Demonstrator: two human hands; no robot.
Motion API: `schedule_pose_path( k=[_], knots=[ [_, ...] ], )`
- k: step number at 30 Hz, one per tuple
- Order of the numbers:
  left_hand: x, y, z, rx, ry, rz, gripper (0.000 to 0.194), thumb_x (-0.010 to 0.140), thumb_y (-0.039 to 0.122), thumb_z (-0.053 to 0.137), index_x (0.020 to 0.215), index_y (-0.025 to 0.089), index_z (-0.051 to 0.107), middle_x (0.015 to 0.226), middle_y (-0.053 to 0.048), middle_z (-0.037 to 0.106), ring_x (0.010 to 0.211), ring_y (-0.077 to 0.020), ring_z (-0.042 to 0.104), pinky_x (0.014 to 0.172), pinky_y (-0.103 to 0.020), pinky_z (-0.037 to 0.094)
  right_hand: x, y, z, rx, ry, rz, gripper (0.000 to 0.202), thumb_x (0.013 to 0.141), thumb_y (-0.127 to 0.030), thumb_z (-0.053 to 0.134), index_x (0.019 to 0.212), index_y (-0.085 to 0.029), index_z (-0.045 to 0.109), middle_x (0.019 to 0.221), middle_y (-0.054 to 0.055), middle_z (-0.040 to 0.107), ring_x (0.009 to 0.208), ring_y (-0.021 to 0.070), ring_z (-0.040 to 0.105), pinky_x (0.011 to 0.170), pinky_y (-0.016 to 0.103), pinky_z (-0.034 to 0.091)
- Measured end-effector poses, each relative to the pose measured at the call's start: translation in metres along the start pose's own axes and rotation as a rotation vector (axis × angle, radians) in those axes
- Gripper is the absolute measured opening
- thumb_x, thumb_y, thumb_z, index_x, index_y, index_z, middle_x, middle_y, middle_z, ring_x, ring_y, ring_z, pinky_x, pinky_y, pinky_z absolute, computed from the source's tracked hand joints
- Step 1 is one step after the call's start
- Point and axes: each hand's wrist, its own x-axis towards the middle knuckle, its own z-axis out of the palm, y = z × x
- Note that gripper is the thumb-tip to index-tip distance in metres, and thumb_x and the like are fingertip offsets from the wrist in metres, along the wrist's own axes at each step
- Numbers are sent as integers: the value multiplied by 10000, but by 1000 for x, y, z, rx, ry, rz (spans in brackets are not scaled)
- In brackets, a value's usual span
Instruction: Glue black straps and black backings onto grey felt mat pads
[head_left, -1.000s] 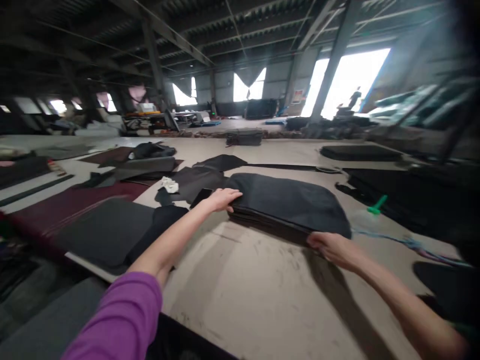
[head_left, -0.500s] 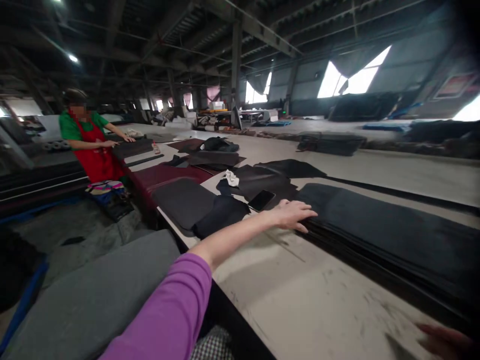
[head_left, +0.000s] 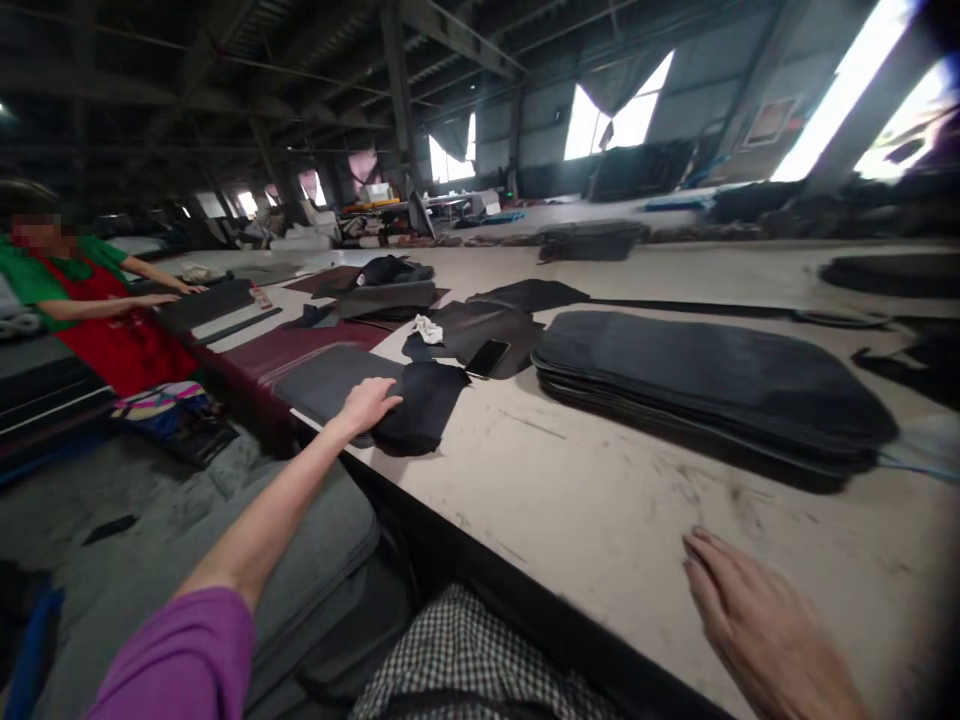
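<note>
My left hand (head_left: pixel 369 405) is over the dark grey panel (head_left: pixel 334 375) near the table's edge, beside a black cloth (head_left: pixel 424 405); its fingers are apart and hold nothing. My right hand (head_left: pixel 757 610) is low over the pale table (head_left: pixel 555 490) at the right, palm down, fingers stretched with nothing in them. Between and beyond the hands lies a thick stack of dark panels with rounded corners (head_left: pixel 697 375). A phone (head_left: pixel 488 358) rests near the stack's left end, with a crumpled white cloth (head_left: pixel 427 329) behind it.
A person in a red apron (head_left: pixel 124 335) stands at the left, hands on dark material. Maroon sheets (head_left: pixel 300 350) and a dark bundle (head_left: pixel 394 271) lie farther up the table. Grey panels (head_left: pixel 322 530) are piled below the table's edge at the left.
The view has turned right. My left hand has moved from the dark stack to the grey panel near the black cloth. My right hand has come further into view.
</note>
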Motion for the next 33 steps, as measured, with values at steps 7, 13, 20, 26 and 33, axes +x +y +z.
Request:
schedule_pose_path(
  k=[7, 13, 20, 26, 33],
  knots=[
    [4, 19, 33, -93, -43, 285, 553, 977, 543, 586, 1422, 215, 590, 1518, -115, 578, 1431, -281, 487, 1180, -429, 394, 4, -18, -17, -168, -18, -12, 393, 1058, -388, 351, 1178, -185, 665, 1167, 118, 709, 1013, 330, 616, 911, 454, 482],
    [24, 30, 56, -128, -124, 473, 397, 924, 431, 699, 1302, 310, 682, 1488, -67, 621, 1506, -305, 388, 1218, -530, 231, 0, -20, -22, -165, -20, 12, 358, 1076, -384, 362, 1152, -208, 664, 1164, 91, 695, 981, 302, 602, 849, 419, 481],
    [31, 24, 72, -223, -115, 429, 117, 910, 340, 701, 869, 270, 785, 1166, -55, 789, 1369, -295, 542, 1222, -591, 160, 0, -21, -23, -142, -12, 9, 343, 1070, -346, 379, 1171, -185, 664, 1187, 106, 687, 1007, 299, 595, 901, 423, 480],
    [26, 35, 59, -405, -92, 355, 286, 868, 489, 728, 1088, 316, 791, 1254, -24, 761, 1338, -285, 579, 1181, -476, 346, -3, -17, -21, -96, -2, 7, 372, 1060, -381, 359, 1169, -190, 659, 1190, 108, 685, 1035, 316, 604, 908, 436, 485],
    [20, -31, 33, -530, 154, 33, 558, 1001, 504, 412, 1398, 157, 593, 1354, -150, 679, 1221, -252, 658, 1077, -405, 503, -2, -16, -22, -64, -2, 12, 437, 1053, -449, 334, 1166, -194, 670, 1175, 112, 697, 1021, 322, 613, 923, 447, 484]
  ],
)
